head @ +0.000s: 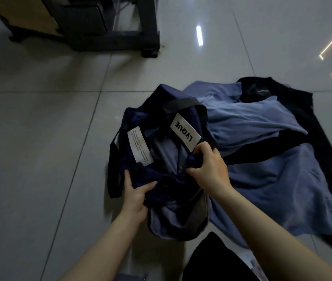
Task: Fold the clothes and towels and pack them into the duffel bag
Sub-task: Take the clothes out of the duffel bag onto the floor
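**a:** so where's the duffel bag (161,151) sitting?

**b:** on the tiled floor (39,138), right in front of the person. navy fabric, black straps, all slumped and crumpled. there's a white "lvque" label (185,132) on the far side and a white printed tag (140,148) on the left.

**a:** and the hands?

**b:** both on the bag. left hand (135,194) has its grip curled around the navy fabric at the near left edge, thumb on top. right hand (209,169) is pinching a bunch of the fabric just below the lvque label, fingers curled in.

**a:** clothes?

**b:** a blue garment (262,159) is spread loose on the floor, touching the bag's right side, lying over a black garment (303,122) that pokes out behind it. some blue cloth shows inside the bag too, can't tell what it is.

**a:** anything else?

**b:** dark furniture (110,23) stands on the floor well behind the bag.
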`<action>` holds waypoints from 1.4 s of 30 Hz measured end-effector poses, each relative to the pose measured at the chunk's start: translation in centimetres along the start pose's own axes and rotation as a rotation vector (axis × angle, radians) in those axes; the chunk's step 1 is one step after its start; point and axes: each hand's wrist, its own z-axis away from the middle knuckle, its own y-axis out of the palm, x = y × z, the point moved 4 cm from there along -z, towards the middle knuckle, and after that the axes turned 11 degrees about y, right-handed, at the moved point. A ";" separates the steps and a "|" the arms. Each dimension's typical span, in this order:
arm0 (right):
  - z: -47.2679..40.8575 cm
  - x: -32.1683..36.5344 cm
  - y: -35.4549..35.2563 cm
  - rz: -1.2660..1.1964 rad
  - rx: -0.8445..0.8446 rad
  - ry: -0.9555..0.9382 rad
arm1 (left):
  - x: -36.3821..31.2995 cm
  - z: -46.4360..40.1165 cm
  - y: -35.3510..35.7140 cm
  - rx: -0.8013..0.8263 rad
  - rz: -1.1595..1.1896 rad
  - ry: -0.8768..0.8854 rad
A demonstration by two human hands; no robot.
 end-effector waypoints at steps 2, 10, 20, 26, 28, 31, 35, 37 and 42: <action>1.1 1.2 -1.4 0.034 -0.045 -0.088 | -1.8 0.6 0.7 0.067 -0.009 0.066; 5.2 5.5 -11.0 0.123 -0.237 -0.374 | -10.6 5.2 6.3 0.354 -0.124 0.487; 14.7 0.7 -24.6 0.003 -0.563 -0.176 | -14.4 14.3 18.1 0.833 -0.168 0.632; 24.7 -6.9 -31.5 0.057 -0.736 0.112 | -10.2 23.1 26.2 1.204 -0.114 0.540; 28.6 -10.0 -33.0 0.084 -0.798 0.206 | -7.5 26.7 28.3 1.314 -0.100 0.459; 33.9 -14.7 -34.6 0.098 -0.882 0.348 | -3.0 32.2 30.9 1.460 -0.129 0.358; 39.3 -21.1 -35.7 0.090 -0.961 0.511 | 3.5 38.0 33.7 1.599 -0.216 0.170; 41.4 -24.0 -35.8 0.101 -0.999 0.567 | 6.6 40.5 34.9 1.648 -0.246 0.121; 45.5 -29.6 -35.1 0.207 -1.191 0.612 | 12.2 46.2 38.2 1.839 -0.281 0.155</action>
